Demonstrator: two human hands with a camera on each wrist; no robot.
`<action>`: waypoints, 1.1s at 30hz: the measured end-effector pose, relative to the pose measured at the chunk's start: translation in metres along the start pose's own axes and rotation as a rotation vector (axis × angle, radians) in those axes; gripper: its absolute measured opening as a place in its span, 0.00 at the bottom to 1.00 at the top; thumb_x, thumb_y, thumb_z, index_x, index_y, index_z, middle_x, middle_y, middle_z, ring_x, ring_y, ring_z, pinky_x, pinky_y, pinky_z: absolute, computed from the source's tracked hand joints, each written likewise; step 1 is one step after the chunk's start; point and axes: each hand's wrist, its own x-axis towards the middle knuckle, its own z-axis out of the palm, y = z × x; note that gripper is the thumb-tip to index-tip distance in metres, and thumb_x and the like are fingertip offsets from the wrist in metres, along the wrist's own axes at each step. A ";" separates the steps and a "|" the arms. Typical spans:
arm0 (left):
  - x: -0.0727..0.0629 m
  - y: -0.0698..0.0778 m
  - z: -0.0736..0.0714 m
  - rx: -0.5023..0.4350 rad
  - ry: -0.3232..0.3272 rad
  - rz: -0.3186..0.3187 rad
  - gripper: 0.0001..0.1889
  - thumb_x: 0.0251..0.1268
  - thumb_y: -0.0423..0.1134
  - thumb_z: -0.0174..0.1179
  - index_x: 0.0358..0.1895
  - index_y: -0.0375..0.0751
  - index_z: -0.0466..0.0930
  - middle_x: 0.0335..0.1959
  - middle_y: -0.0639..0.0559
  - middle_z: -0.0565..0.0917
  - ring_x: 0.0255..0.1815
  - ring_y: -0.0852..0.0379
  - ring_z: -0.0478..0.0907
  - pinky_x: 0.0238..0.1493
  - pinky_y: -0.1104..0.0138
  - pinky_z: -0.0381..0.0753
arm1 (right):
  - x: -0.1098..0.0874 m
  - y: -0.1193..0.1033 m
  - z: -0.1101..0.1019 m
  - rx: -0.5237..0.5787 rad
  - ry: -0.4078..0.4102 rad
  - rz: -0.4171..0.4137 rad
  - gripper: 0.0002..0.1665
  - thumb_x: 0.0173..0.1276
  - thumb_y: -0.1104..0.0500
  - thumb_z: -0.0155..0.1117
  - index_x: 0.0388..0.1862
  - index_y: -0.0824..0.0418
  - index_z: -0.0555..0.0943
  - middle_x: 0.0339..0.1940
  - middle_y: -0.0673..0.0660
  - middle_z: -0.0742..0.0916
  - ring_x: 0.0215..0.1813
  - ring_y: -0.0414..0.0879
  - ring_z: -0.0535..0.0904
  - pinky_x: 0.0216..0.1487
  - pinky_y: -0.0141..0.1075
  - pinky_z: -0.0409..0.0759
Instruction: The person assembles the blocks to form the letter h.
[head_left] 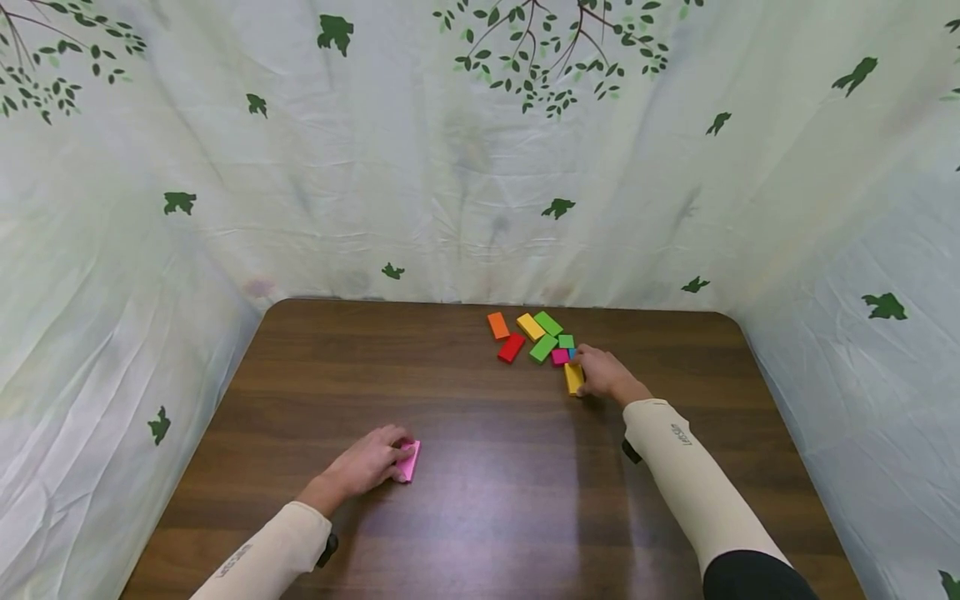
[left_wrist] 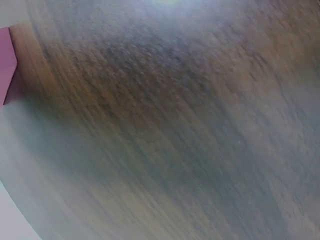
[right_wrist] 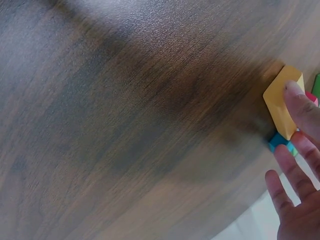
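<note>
1. The left hand (head_left: 369, 463) has bent fingers pinching the pink block (head_left: 409, 468), left of the middle of the desk (head_left: 487, 533), well apart from the others. The block looks light and rigid; a gentle hold on opposite edges should be enough.
2. The orange block (head_left: 498, 326), near the far edge, seems equally stiff. Its long sides probably offer the steadiest hold.
3. The red block (head_left: 511, 347) lies just beside it, angled; flat faces may slide a little on smooth wood.
4. The far yellow block (head_left: 530, 327) and two long green blocks (head_left: 543, 349) crowd together, so fingers would best come at their free sides.
5. The magenta block (head_left: 559, 357), small green block (head_left: 566, 341) and blue block (head_left: 572, 353) sit close; being small, they likely need fingertips only.
6. The near yellow block (head_left: 572, 380) is at the cluster's near end. It should be light, hard and unlikely to break.
7. The right hand (head_left: 606, 374) pinches it between thumb and a fingertip, other fingers spread; whether it touches the desk, I cannot tell.
</note>
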 end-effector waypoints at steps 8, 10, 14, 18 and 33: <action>0.004 0.003 -0.007 -0.043 -0.040 -0.032 0.18 0.44 0.42 0.76 0.38 0.36 0.86 0.40 0.47 0.80 0.39 0.52 0.77 0.43 0.60 0.81 | 0.000 -0.001 -0.001 0.002 -0.014 0.008 0.30 0.58 0.57 0.75 0.58 0.67 0.78 0.54 0.63 0.76 0.54 0.57 0.74 0.62 0.52 0.72; 0.005 0.004 -0.010 -0.058 -0.064 -0.044 0.18 0.45 0.42 0.75 0.38 0.36 0.86 0.40 0.47 0.80 0.40 0.52 0.77 0.43 0.60 0.81 | 0.000 -0.001 -0.001 0.004 -0.017 0.008 0.31 0.58 0.57 0.75 0.58 0.67 0.78 0.54 0.63 0.76 0.54 0.57 0.74 0.62 0.52 0.71; 0.005 0.004 -0.010 -0.044 -0.080 -0.037 0.15 0.48 0.41 0.74 0.38 0.36 0.86 0.40 0.47 0.80 0.40 0.53 0.77 0.44 0.60 0.81 | 0.000 -0.001 -0.002 0.005 -0.018 0.006 0.31 0.57 0.57 0.75 0.58 0.67 0.78 0.54 0.64 0.76 0.55 0.58 0.74 0.62 0.53 0.71; 0.004 0.002 -0.006 0.003 -0.036 -0.001 0.12 0.51 0.39 0.73 0.36 0.36 0.87 0.39 0.47 0.80 0.38 0.53 0.77 0.42 0.61 0.81 | 0.001 -0.001 -0.002 0.000 -0.016 -0.001 0.31 0.57 0.57 0.75 0.57 0.67 0.78 0.54 0.64 0.76 0.55 0.58 0.74 0.61 0.52 0.72; 0.003 0.007 -0.001 0.003 -0.012 -0.062 0.13 0.50 0.38 0.74 0.38 0.35 0.87 0.40 0.47 0.80 0.40 0.52 0.77 0.44 0.60 0.80 | 0.002 0.002 -0.002 0.023 -0.021 -0.040 0.30 0.57 0.57 0.75 0.56 0.69 0.78 0.54 0.65 0.76 0.54 0.57 0.74 0.61 0.49 0.73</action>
